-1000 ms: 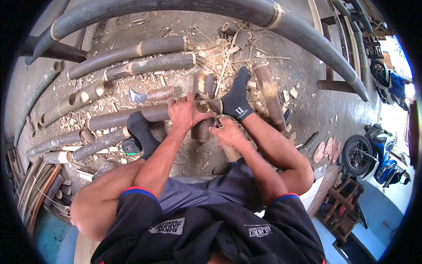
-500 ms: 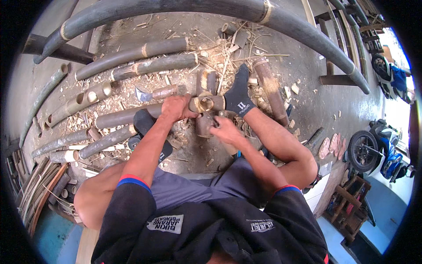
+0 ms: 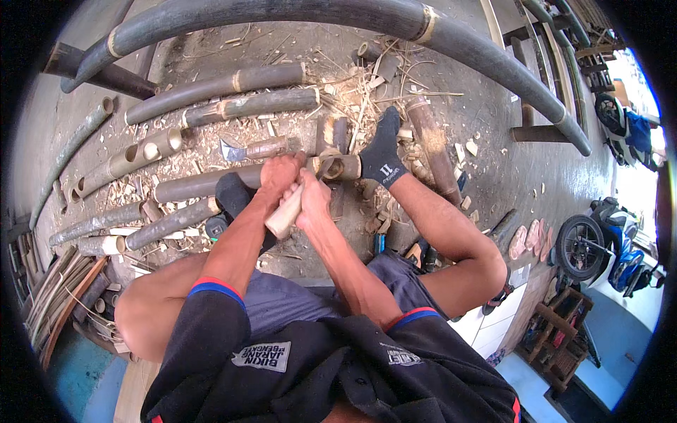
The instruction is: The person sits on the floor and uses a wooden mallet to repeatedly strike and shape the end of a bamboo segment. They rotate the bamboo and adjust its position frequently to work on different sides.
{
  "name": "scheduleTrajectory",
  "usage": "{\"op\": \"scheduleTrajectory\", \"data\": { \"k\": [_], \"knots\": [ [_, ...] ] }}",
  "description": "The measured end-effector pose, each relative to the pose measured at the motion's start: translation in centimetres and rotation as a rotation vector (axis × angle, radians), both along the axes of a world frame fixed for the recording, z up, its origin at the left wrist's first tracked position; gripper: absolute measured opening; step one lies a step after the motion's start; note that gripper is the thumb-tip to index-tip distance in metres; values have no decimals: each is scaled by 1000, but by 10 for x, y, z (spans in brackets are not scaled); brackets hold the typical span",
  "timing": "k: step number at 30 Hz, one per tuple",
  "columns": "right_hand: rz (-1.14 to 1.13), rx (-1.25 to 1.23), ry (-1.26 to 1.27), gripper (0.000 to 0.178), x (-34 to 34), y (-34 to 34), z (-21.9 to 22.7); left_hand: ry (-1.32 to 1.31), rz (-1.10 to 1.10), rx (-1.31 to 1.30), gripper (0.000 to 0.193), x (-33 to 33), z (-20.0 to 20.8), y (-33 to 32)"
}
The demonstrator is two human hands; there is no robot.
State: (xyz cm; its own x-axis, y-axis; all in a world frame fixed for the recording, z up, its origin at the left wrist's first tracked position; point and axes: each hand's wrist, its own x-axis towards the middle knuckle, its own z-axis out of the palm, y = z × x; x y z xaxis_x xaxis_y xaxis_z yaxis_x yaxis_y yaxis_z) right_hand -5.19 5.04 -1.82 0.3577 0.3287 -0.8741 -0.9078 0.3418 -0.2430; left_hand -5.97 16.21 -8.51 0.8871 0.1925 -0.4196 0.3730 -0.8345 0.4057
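Since half a second ago, the right hand (image 3: 314,199) has moved leftward, next to the left hand (image 3: 281,173), and the handle of its tool now points to the lower left. Right fingers are closed around this pale wooden handle (image 3: 283,217); its dark metal blade (image 3: 325,167) is at the round opening (image 3: 336,169) of a brown bamboo pole (image 3: 211,183), but how deep it goes I cannot tell. Left fingers are curled over the same pole, just left of the opening. The pole lies crosswise in front of the person, with one foot in a black sock (image 3: 381,149) at its right end and the other foot (image 3: 234,192) against it further left. Just beyond it lies a hatchet (image 3: 257,148), near the left hand, among wood chips. Further left, a hollow bamboo tube (image 3: 127,163) shows cut openings in its wall. Two dark bamboo lengths (image 3: 218,92) lie behind the hatchet, and a long raised pole (image 3: 282,13) crosses the far side. To the lower right stands a brown wooden rack (image 3: 559,328); its contents are too small to tell.
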Motion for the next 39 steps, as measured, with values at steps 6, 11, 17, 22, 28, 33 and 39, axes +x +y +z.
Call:
{"op": "scheduleTrajectory", "data": {
  "k": [6,11,17,22,28,33,39],
  "knots": [
    [-220,105,-13,18,14,20,7,-55,43,59,32,-3,36,-12],
    [304,-125,-152,34,7,-80,1,-70,-32,76,75,1,39,-9],
    [622,-233,-484,59,23,-117,57,-37,5,-27,81,-2,57,-5],
    [1088,-329,-731,75,72,-141,78,-769,250,-202,72,12,44,-12],
    [1052,295,-546,63,199,-82,145,-506,60,-787,81,87,135,-20],
    [816,251,-922,66,257,-44,107,-388,639,-813,94,101,123,-14],
    [726,8,-882,39,184,66,6,-169,1153,-1135,96,85,75,-40]
  ]
}}
